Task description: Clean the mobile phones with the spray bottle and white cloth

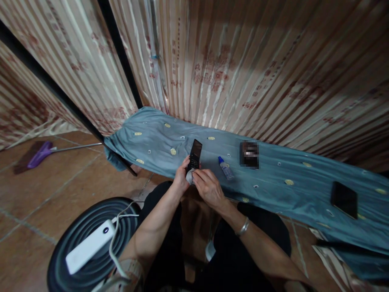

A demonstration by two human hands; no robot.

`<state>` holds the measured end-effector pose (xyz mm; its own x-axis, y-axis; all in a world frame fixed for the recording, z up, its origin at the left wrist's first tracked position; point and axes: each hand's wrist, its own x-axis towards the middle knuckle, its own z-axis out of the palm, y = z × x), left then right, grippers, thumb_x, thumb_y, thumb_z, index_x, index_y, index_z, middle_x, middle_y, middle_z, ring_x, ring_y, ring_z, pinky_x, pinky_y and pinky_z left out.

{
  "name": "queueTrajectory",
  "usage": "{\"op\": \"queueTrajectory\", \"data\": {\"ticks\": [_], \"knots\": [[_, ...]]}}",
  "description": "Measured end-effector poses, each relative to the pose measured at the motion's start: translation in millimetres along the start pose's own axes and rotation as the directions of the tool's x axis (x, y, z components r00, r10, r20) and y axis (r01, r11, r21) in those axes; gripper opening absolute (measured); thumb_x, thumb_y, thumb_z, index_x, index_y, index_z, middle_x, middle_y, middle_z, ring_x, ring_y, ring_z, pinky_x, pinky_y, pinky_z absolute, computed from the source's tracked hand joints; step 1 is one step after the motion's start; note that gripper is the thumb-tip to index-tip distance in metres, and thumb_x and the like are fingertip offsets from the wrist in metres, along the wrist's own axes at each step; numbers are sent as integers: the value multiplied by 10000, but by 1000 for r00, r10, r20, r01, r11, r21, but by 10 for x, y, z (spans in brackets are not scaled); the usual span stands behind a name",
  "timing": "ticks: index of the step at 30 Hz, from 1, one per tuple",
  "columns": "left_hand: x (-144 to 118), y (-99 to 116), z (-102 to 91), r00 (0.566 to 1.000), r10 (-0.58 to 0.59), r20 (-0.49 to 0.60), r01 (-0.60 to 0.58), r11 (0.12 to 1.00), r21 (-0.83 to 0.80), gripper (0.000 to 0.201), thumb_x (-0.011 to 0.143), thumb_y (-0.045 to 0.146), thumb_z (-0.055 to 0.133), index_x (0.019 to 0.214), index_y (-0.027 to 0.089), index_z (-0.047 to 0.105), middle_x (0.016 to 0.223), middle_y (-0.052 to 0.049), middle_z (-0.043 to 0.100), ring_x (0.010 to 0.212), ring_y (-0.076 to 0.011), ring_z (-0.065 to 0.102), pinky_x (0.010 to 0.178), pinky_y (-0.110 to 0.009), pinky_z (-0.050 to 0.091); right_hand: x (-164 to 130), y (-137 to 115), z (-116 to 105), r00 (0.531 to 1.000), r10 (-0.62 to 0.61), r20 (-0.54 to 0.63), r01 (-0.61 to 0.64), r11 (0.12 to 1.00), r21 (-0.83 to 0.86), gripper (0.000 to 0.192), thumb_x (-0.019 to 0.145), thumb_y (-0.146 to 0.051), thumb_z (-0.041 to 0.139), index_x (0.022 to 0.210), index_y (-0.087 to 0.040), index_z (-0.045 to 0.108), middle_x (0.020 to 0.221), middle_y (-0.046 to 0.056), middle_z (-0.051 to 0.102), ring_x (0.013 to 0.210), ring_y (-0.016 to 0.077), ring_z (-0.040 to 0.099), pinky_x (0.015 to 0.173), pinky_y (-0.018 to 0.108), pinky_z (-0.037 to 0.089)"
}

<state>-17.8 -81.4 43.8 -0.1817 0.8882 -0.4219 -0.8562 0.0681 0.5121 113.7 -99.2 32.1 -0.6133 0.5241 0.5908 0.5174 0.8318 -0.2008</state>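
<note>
An unfolded black flip phone [196, 151], its keypad half toward me, is held upright in my left hand [181, 177]. My right hand [209, 186] pinches a small light grey cloth [189, 177] against the keypad's lower end, with fingers closed around it. Part of the cloth is hidden by the fingers. Just right of the hands, a small clear bottle with a blue cap [225, 168] lies on the blue-green patterned cloth [267, 178] covering the bench. Farther back sits a dark box-like item [249, 155], its front blurred out.
A black smartphone or tablet [344, 199] lies at the bench's right. Lower left, a white power bank [90, 246] with a cable rests on a round black ribbed stool [65, 239]. A purple broom [41, 155] lies on the tiles. Black poles and curtains stand behind.
</note>
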Motion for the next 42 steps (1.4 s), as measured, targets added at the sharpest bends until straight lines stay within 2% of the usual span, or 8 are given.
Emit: {"op": "queueTrajectory", "data": {"ticks": [4, 7, 14, 24, 31, 35, 38, 42], "knots": [[2, -15, 56, 999, 8, -32, -9, 1000, -21, 352, 862, 129, 566, 1198, 157, 669, 778, -7, 720, 675, -137, 669, 812, -273, 535, 5, -20, 25, 999, -53, -2, 53, 998, -34, 368, 1020, -137, 396, 1258, -138, 677, 1200, 157, 707, 1060, 252, 619, 995, 416, 532], [-12, -6, 53, 999, -17, -38, 17, 1000, -18, 250, 927, 287, 553, 1081, 150, 696, 718, -13, 703, 620, -137, 651, 758, -276, 542, -12, -25, 51, 994, -106, -14, 105, 993, -50, 395, 1017, -116, 374, 1306, -111, 643, 1249, 172, 691, 1109, 256, 612, 1015, 423, 527], [-75, -3, 2, 1000, -11, -10, 11, 1000, 20, 531, 918, 636, 499, 1116, 175, 672, 780, -60, 732, 795, -217, 725, 793, -335, 560, -27, 13, 102, 990, -141, 11, 140, 990, 10, 459, 1004, -97, 357, 1414, -108, 563, 1320, 187, 661, 1202, 262, 595, 1060, 445, 523], [-66, -71, -23, 997, 77, 1, -77, 996, 42, 447, 881, 595, 597, 952, 166, 702, 772, -25, 715, 798, -170, 706, 767, -259, 531, 58, 126, 163, 998, -35, 52, 33, 998, 44, 497, 992, -114, 385, 1474, -110, 508, 1389, 184, 618, 1279, 267, 562, 1100, 442, 507], [-100, -165, 15, 993, 20, 114, -23, 999, 26, 337, 845, 464, 691, 938, 142, 724, 942, -78, 764, 1080, -239, 692, 972, -326, 527, 129, 364, 231, 999, 38, 38, -37, 999, -9, 520, 981, -103, 363, 1484, -108, 493, 1417, 185, 599, 1308, 280, 540, 1107, 482, 490], [-100, -194, -15, 986, 104, 130, -120, 985, 121, 323, 753, 312, 797, 1036, 166, 738, 1089, -57, 763, 1179, -213, 653, 1040, -290, 468, 172, 459, 238, 996, 70, 47, -67, 996, -62, 529, 961, -83, 397, 1481, -94, 494, 1438, 194, 581, 1321, 276, 528, 1132, 467, 458], [-105, -194, -45, 982, 91, 167, -124, 972, 198, 434, 693, 314, 853, 1084, 169, 734, 1036, -58, 773, 1129, -226, 676, 1000, -300, 487, 200, 515, 230, 997, 69, 38, -65, 994, -94, 521, 963, -96, 413, 1478, -96, 495, 1452, 192, 568, 1317, 276, 520, 1134, 467, 452], [-132, -194, -68, 989, 36, 142, -71, 965, 253, 538, 611, 244, 898, 1117, 175, 728, 943, -50, 771, 905, -214, 726, 864, -315, 549, 224, 613, 206, 996, 88, -13, -89, 988, -127, 510, 967, -107, 430, 1471, -144, 500, 1455, 165, 571, 1289, 285, 515, 1113, 492, 458]]}}
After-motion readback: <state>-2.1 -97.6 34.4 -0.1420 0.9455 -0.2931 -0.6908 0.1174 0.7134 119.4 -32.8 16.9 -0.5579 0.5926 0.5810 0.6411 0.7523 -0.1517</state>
